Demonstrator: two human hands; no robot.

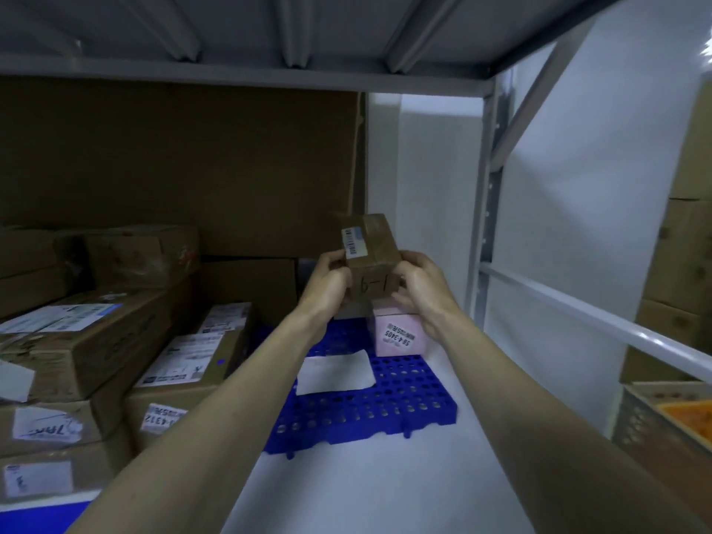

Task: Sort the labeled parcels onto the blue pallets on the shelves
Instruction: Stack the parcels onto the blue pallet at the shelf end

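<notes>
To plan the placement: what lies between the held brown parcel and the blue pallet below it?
In the head view, a pink box stands on the blue pallet directly below the brown parcel; a white sheet lies nearer.

The small brown parcel (371, 260) reads "6-1" handwritten; the pink box (397, 335) label reads "58-4-3405".

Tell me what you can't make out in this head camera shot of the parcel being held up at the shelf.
- Small brown parcel: barcode label print too small and blurred; the left hand and right hand cover its lower sides.
- Pink box: its top is hidden behind the parcel and right hand.
- Blue pallet: its left part is hidden behind the left forearm and the stacked cartons.
- Orange item: cut off by the right edge.
</notes>
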